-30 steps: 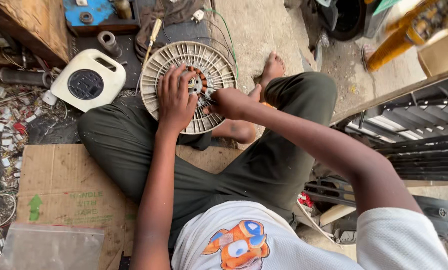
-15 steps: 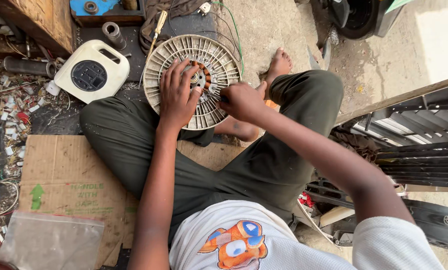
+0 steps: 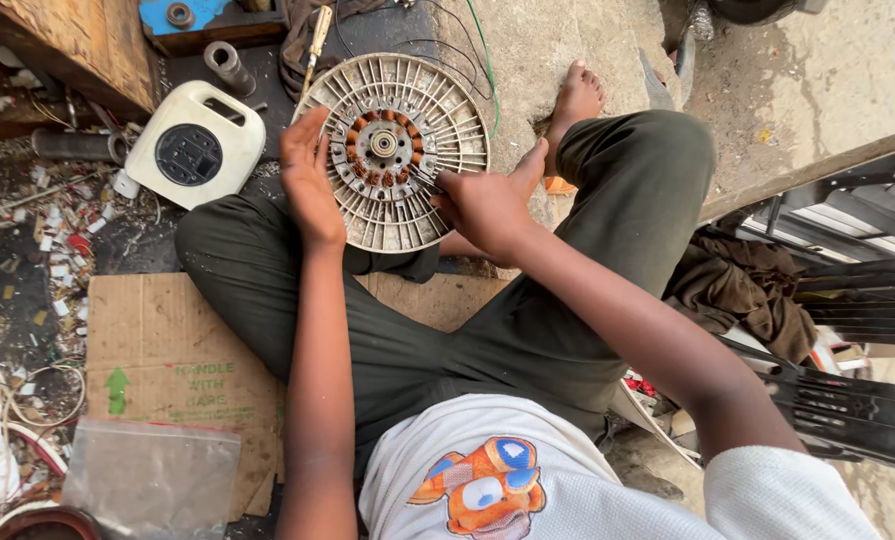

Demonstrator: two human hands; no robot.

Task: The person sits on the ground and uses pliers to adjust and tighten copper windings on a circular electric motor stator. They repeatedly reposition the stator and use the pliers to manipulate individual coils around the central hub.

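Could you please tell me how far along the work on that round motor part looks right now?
Done: the round ribbed motor part lies open, copper coils showing. In hand: the left hand steadies its rim while the right hand works at the coils' edge. Left: the coils remain in place around the hub.

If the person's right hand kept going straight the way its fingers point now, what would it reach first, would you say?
Most likely the ring of copper coils at the middle of the round ribbed motor disc; the right hand already rests on the disc's edge, fingers pointing inward, though depth is unclear.
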